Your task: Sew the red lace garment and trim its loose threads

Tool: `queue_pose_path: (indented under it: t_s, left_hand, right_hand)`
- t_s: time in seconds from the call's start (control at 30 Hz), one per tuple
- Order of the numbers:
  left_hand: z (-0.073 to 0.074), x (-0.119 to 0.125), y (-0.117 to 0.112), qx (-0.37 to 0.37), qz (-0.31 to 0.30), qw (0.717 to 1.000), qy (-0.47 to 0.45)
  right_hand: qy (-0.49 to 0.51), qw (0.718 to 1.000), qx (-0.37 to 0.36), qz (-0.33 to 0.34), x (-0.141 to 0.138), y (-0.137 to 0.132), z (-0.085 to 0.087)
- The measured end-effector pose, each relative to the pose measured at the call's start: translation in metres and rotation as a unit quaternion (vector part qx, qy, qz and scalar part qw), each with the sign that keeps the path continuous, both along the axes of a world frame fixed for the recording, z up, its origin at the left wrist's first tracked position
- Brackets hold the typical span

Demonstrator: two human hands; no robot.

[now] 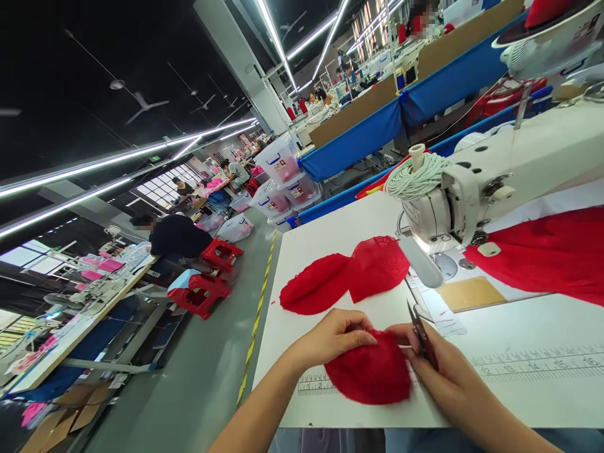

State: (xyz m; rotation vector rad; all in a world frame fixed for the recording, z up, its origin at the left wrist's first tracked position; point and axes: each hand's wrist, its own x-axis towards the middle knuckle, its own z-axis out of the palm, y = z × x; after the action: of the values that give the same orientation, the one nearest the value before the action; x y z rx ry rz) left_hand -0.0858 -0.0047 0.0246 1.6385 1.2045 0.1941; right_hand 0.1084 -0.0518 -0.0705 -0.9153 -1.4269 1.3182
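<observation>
A rounded red fabric piece (370, 376) hangs just above the front of the white table, over its printed ruler. My left hand (330, 340) is closed on the top edge of this piece, thumb in front. At the piece's right side, my right hand (441, 371) is closed around dark thread snips (423, 340), whose blades point up and away. Its thumb and forefinger are close to the fabric's edge; whether they pinch it I cannot tell. Behind my hands lie two more red fabric pieces, one folded (316, 286) and one with a lacy edge (380, 267).
A white sewing machine (514, 170) with a pale cord coil (415, 176) on it stands to the right. Red cloth (552, 255) lies under its arm. Clear bins (278, 160) are stacked beyond the table (287, 384). Red stools (201, 292) and a seated person (179, 238) are left.
</observation>
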Motion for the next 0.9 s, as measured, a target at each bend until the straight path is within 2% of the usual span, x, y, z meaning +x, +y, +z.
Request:
queue_pose_path:
  t_s: [0.1, 0.27, 0.37, 0.43, 0.5, 0.6, 0.7, 0.77, 0.9]
  left_hand:
    - [0.010, -0.011, -0.002, -0.004, -0.021, 1.000, 0.012]
    - [0.026, -0.023, -0.014, 0.043, 0.002, 0.999, 0.018]
    - [0.032, -0.029, -0.023, 0.066, -0.005, 0.997, 0.029]
    - [0.038, -0.037, -0.027, 0.088, -0.020, 0.995, 0.044]
    - [0.048, -0.047, -0.029, 0.122, -0.023, 0.991, 0.054]
    - [0.069, -0.065, -0.029, 0.163, -0.005, 0.986, 0.038]
    - [0.087, -0.075, -0.029, 0.232, -0.016, 0.972, -0.027]
    - [0.092, -0.072, -0.029, 0.277, -0.043, 0.958, -0.055]
    - [0.086, -0.050, -0.031, 0.254, -0.090, 0.962, -0.047]
  right_hand:
    - [-0.084, 0.992, 0.094, -0.004, -0.017, 0.022, 0.008]
    - [-0.138, 0.980, 0.133, -0.062, -0.043, 0.090, 0.013]
    - [-0.140, 0.975, 0.161, -0.064, -0.046, 0.114, 0.015]
    - [-0.126, 0.972, 0.192, -0.046, -0.043, 0.114, 0.024]
    - [-0.102, 0.969, 0.226, -0.008, -0.038, 0.101, 0.041]
    - [-0.044, 0.959, 0.264, 0.095, -0.033, 0.076, 0.072]
    - [0.031, 0.957, 0.240, 0.159, -0.031, 0.060, 0.096]
    - [0.066, 0.957, 0.217, 0.183, -0.032, 0.056, 0.104]
    - [0.129, 0.952, 0.119, 0.250, -0.034, 0.053, 0.106]
